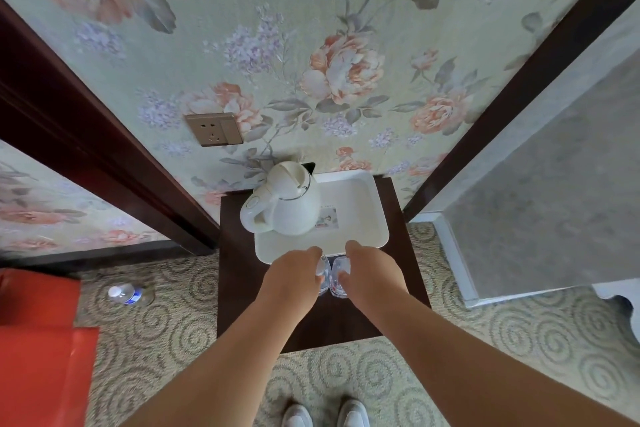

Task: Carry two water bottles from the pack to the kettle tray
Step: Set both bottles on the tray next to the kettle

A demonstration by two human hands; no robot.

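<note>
My left hand [294, 274] grips a clear water bottle [324, 276], and my right hand [372, 270] grips a second clear bottle [338, 279]. The two bottles stand upright side by side, just in front of the near edge of the white kettle tray [360, 198]. My fingers hide most of both bottles. A white electric kettle [287, 203] stands on the left half of the tray. The tray rests on a small dark wooden table [242, 288]. The bottle pack is not in view.
Another water bottle [126, 294] lies on the patterned carpet to the left. A red seat [38, 340] fills the lower left. A wall socket [214, 128] sits on the floral wall above the table. A grey cabinet [540, 184] stands at right.
</note>
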